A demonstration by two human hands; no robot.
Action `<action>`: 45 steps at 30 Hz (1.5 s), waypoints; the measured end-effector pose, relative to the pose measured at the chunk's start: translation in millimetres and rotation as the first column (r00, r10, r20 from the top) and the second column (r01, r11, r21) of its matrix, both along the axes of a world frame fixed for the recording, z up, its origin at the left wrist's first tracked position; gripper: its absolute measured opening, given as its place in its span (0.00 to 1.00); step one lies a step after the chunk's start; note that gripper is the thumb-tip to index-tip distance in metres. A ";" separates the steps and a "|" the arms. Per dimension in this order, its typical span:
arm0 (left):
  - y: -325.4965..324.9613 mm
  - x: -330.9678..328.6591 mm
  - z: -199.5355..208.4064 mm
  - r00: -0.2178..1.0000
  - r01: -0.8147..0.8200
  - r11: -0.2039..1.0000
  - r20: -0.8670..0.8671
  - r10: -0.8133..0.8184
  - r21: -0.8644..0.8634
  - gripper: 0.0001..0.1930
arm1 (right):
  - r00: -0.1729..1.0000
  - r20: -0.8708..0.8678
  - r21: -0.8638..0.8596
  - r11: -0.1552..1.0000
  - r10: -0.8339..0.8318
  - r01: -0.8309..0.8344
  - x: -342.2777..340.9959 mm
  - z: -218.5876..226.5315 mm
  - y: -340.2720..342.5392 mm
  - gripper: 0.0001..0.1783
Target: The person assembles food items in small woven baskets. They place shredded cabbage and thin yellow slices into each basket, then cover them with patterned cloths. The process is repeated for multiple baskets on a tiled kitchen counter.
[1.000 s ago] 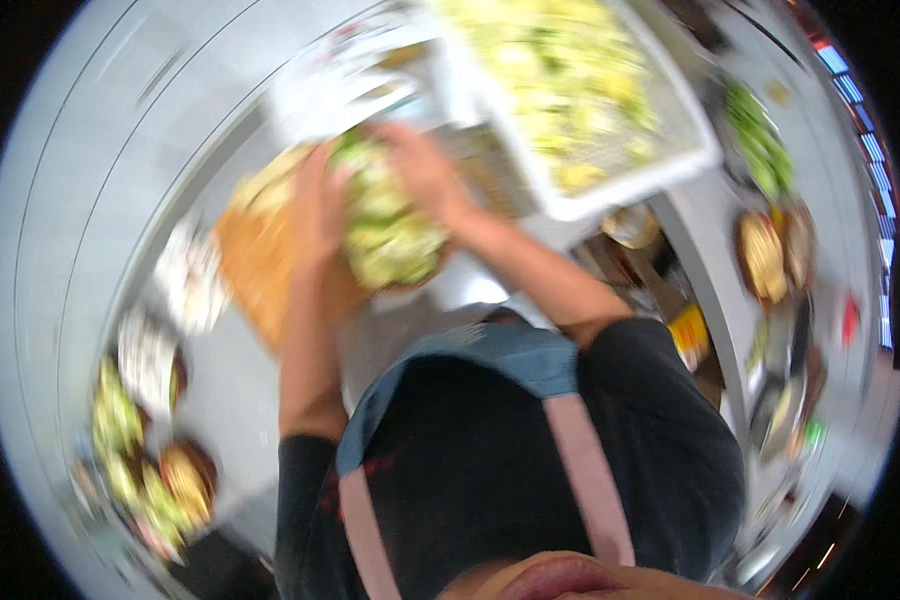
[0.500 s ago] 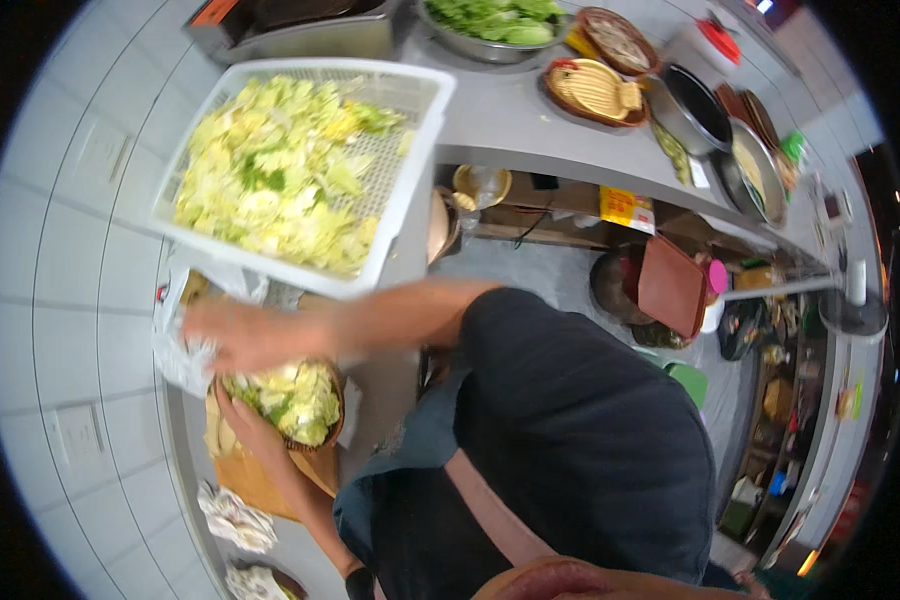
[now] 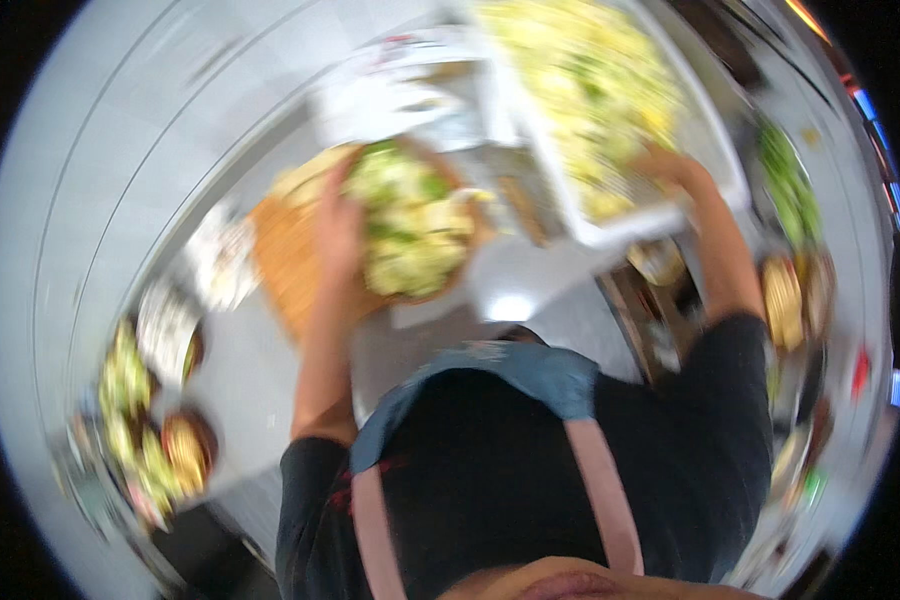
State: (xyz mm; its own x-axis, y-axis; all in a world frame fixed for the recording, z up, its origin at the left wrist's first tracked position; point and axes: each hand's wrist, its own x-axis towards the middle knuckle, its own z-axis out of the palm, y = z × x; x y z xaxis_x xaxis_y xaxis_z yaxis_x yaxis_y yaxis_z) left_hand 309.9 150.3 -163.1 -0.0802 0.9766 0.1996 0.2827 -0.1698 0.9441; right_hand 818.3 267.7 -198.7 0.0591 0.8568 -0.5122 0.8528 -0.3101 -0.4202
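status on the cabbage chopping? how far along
Done: the white basket already holds a big load of chopped cabbage. In hand: the left hand rests against a pile of cut greens on the wooden board; the right hand is at the basket's near edge. Left: that pile is still on the board. The picture is blurred.

Pale green-yellow chopped cabbage [image 3: 410, 225] on a tan cutting board [image 3: 290, 265]; white basket [image 3: 620, 225].

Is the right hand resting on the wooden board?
No, the right hand is at the white plastic basket of chopped greens.
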 end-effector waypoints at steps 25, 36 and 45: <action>-73.9 -22.2 -48.6 0.830 -0.545 0.838 0.159 0.534 0.033 0.20 | 0.985 -0.166 0.104 0.994 0.057 -0.040 -67.8 18.0 -8.7 0.22; -45.5 13.5 -17.2 0.880 -0.324 0.946 0.377 0.289 0.031 0.26 | 0.909 -0.400 0.330 0.944 0.116 0.024 -139.3 135.7 -61.1 0.15; -25.7 50.6 -18.2 0.924 -0.330 0.944 0.204 0.324 -0.002 0.27 | 0.820 -0.133 0.482 0.759 0.557 -0.438 -323.6 55.7 -75.8 0.27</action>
